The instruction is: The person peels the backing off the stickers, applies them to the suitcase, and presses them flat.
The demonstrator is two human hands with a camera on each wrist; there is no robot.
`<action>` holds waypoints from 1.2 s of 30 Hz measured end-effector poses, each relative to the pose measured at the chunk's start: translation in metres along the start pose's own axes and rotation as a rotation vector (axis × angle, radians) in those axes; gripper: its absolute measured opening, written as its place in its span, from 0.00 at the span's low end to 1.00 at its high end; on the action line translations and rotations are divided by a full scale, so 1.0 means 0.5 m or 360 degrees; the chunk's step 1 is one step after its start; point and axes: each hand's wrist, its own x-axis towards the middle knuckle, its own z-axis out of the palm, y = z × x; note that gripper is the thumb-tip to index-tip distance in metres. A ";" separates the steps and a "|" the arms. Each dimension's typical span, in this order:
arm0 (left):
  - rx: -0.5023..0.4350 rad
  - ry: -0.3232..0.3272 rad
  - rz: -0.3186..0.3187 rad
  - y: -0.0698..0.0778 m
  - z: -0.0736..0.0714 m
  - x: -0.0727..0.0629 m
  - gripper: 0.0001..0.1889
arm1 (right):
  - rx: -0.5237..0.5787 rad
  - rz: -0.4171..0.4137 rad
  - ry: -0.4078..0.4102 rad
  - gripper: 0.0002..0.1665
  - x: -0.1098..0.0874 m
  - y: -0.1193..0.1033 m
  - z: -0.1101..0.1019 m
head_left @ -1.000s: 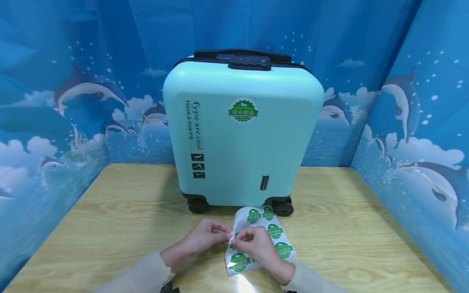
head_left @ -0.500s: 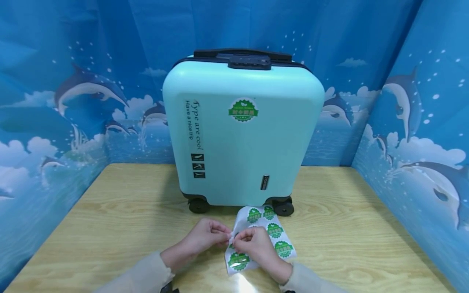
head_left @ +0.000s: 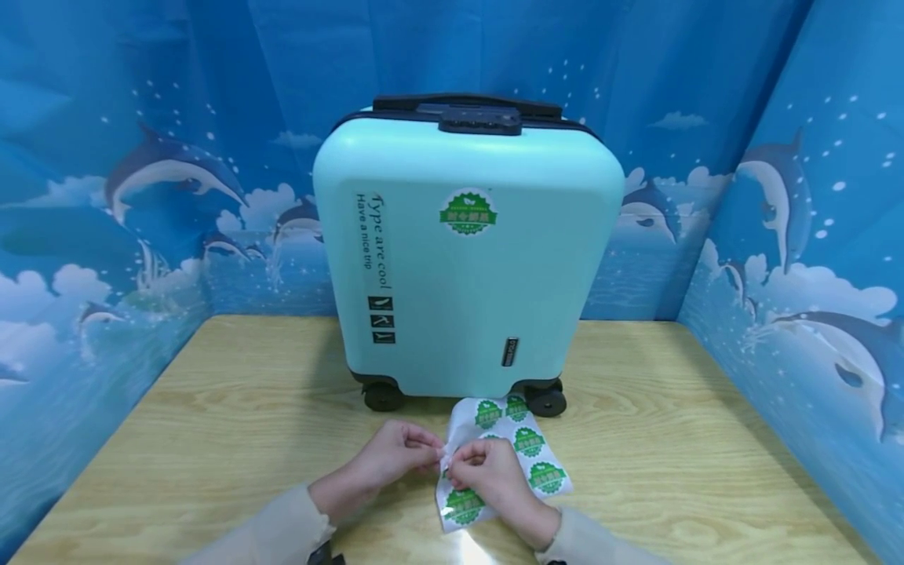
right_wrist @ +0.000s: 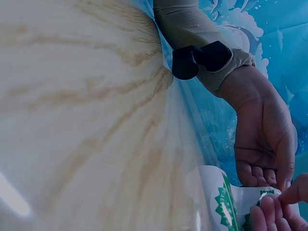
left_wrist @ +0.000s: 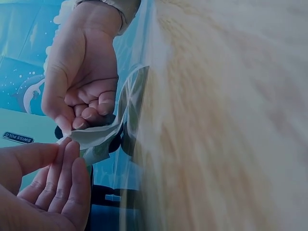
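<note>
A white sheet of round green stickers point(head_left: 466, 416) lies on the table in front of a mint-green suitcase point(head_left: 452, 298). My left hand point(head_left: 395, 457) pinches the sheet's left edge between thumb and fingertips. Close beside it, my right hand point(head_left: 492, 475) pinches the same edge, its wrist over the lower part of the sheet. In the left wrist view the fingertips of both hands nearly meet at the raised, bent sheet edge point(left_wrist: 94, 137). Whether a sticker is lifting there is too small to tell. One matching green sticker point(head_left: 468, 213) is on the suitcase's upper front.
The suitcase stands upright on black wheels point(head_left: 545, 401), just behind the sheet. Its black top handle point(head_left: 466, 102) is folded down. A wood-grain table point(head_left: 226, 408) lies beneath, and a blue dolphin-print curtain point(head_left: 233, 78) encloses the back and sides.
Both hands stay at the sheet's left edge, with only slight fingertip movement. The sheet's near-left corner shifts a little to the right.
</note>
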 end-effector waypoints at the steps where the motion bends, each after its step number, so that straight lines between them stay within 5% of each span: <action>1: -0.0003 0.0000 0.0001 0.000 -0.001 0.000 0.10 | 0.0005 0.0000 -0.0002 0.06 0.000 0.001 0.000; 36: -0.0004 0.0050 -0.0001 -0.005 -0.016 -0.004 0.10 | 0.0361 0.0074 -0.0142 0.03 -0.027 -0.002 -0.026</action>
